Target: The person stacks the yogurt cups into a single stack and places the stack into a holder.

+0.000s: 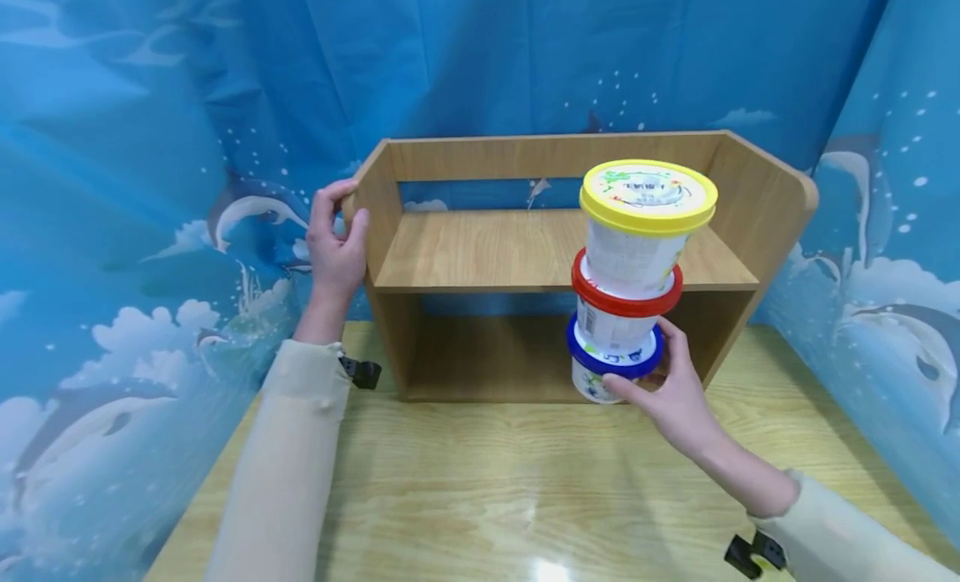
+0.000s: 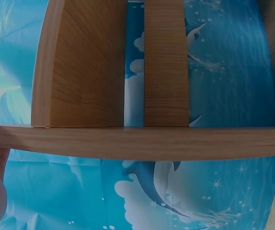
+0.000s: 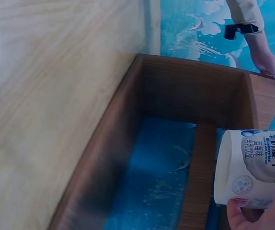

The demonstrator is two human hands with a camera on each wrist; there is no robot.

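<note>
My left hand [image 1: 335,253] grips the upper left side panel of a two-level wooden shelf [image 1: 480,248], its thumb and fingers on either side of the edge. With my right hand [image 1: 682,407] I hold the lowest of three stacked white tubs in front of the shelf's right half. That bottom tub [image 1: 592,385] has a blue lid and, in the right wrist view, blueberry pictures on its side. On it stands a red-lidded tub [image 1: 611,325], topped by a yellow-lidded tub [image 1: 633,257]. The fingers behind the bottom tub are partly hidden.
The shelf stands on a light wood-grain table [image 1: 465,474]. Its right side panel [image 1: 761,198] rises beside the stack, and the lower compartment [image 1: 487,357] lies behind it. Blue sheets with dolphins [image 1: 187,340] enclose the back and both sides.
</note>
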